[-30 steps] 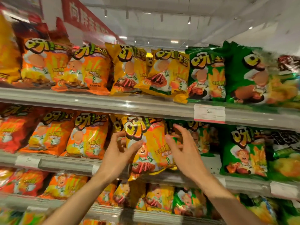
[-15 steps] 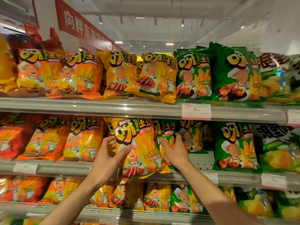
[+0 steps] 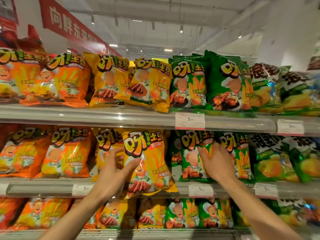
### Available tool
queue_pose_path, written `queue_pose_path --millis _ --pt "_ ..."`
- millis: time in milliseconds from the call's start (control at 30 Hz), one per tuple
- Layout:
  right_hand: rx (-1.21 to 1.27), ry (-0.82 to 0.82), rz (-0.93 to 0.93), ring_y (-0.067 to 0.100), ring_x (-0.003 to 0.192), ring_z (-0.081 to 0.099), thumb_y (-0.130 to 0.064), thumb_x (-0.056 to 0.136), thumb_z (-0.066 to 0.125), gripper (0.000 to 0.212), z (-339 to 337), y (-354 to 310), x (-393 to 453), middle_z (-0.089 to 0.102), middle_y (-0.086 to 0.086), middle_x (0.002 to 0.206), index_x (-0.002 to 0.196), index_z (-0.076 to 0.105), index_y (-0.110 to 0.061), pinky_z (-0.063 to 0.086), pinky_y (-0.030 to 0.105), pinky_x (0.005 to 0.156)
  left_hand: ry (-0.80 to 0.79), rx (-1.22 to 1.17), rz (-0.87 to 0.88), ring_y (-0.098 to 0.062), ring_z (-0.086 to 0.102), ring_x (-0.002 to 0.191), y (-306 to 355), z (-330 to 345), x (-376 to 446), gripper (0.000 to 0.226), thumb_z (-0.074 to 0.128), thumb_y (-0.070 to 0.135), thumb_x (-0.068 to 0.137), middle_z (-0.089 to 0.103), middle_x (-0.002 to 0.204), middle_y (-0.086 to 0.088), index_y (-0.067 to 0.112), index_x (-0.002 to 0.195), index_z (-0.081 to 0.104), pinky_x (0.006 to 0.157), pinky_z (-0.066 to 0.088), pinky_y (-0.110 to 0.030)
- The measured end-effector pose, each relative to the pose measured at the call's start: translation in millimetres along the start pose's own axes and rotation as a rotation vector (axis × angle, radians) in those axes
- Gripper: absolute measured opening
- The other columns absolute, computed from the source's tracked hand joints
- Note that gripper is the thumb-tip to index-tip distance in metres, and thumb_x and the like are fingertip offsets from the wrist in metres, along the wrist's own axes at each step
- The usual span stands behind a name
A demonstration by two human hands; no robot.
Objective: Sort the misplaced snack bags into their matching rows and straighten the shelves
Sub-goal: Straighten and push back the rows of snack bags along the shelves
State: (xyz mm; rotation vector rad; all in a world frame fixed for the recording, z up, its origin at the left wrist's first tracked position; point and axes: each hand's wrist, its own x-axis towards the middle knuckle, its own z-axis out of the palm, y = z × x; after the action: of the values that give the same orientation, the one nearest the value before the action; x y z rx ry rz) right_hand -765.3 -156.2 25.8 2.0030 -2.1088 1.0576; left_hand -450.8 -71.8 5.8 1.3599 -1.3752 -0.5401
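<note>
On the middle shelf (image 3: 43, 187) a yellow snack bag (image 3: 152, 163) stands at the front of the yellow row, its bottom hanging over the shelf edge. My left hand (image 3: 112, 172) grips its left edge, thumb across the front and fingers behind. Just to its right is a green snack bag (image 3: 190, 158) in the green row. My right hand (image 3: 216, 163) holds that bag's right side, thumb on the front and fingers curled at its edge. Orange bags (image 3: 67, 153) fill the row to the left.
The upper shelf (image 3: 86, 115) carries orange, yellow and green rows, with a price tag (image 3: 190, 121) on its rail. Green bags of another brand (image 3: 277, 156) stand at the right. The lower shelf (image 3: 173, 232) holds similar rows. A red sign (image 3: 69, 23) hangs overhead.
My right hand moved from the yellow bag's right side over to the green bag and took hold of it. My left hand kept its hold on the yellow bag's left edge.
</note>
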Motion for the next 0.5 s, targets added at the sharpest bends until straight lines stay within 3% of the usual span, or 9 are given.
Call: queue_pose_path --millis 100,267,367,500 --pt "-0.092 0.128 -0.058 0.036 0.121 0.052 -0.053 0.096 0.049 0.072 1 4 -5 0.055 0.023 0.13 0.14 0.044 0.003 0.046 0.042 0.095 0.038 0.116 0.036 0.0 0.058 0.094 7 12 7 0.075 0.06 0.081 0.066 0.054 0.11 0.021 0.041 0.128 0.042 0.084 0.054 -0.04" --pt "-0.097 0.124 -0.083 0.033 0.111 0.057 -0.055 0.097 0.045 0.071 7 5 -2 0.059 0.019 0.122 0.141 0.042 0.001 0.051 0.042 0.087 0.048 0.316 0.033 -0.018 0.067 0.075 16 30 30 0.072 0.054 0.077 0.079 0.059 0.087 0.012 0.032 0.131 0.035 0.069 0.057 -0.043" --pt "-0.124 0.136 -0.138 0.031 0.105 0.058 -0.055 0.098 0.04 0.073 10 7 -1 0.062 0.017 0.114 0.143 0.04 0.001 0.05 0.04 0.085 0.083 0.496 0.032 -0.018 0.061 0.067 23 44 46 0.067 0.055 0.065 0.088 0.061 0.074 0.001 0.016 0.13 0.038 0.054 0.046 -0.034" --pt "-0.106 0.134 -0.138 0.03 0.108 0.057 -0.056 0.099 0.038 0.074 12 8 -2 0.061 0.016 0.118 0.147 0.037 0.001 0.05 0.041 0.088 0.114 0.628 0.108 -0.027 0.063 0.085 35 65 55 0.069 0.052 0.065 0.089 0.062 0.096 -0.008 0.009 0.13 0.041 0.06 0.045 -0.035"
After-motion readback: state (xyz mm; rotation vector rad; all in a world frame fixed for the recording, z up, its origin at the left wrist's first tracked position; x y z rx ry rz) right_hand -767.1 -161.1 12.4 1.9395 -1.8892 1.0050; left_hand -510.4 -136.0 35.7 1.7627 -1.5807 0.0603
